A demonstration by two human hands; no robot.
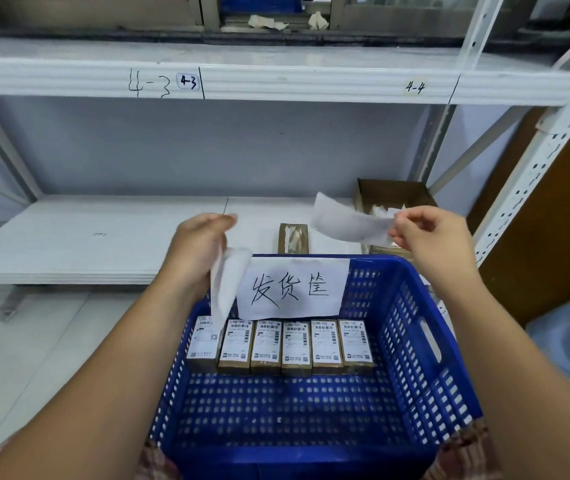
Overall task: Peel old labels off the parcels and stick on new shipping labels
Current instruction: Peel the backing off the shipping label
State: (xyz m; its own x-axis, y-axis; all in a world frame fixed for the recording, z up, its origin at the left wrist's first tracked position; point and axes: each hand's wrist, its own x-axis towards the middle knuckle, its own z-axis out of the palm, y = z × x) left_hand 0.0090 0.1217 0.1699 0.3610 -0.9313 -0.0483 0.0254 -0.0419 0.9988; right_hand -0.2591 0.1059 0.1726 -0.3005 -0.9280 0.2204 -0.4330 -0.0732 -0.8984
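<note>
A white metal shelf point(96, 233) spans behind both hands. Below them, a blue perforated plastic basket point(411, 344) holds six labelled brown parcels point(296, 344). The left hand point(200, 247) pinches a white paper strip point(227, 282) overlapping the basket's handwritten sign point(294, 285); the right hand point(425, 233) pinches another curled strip point(349, 220), print unreadable.

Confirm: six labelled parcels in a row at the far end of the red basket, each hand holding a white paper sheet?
Not quite: the basket is blue, not red, as the head view shows. The rest holds: six labelled parcels stand in a row at its far end, and the left hand and right hand each hold a white paper sheet.
</note>
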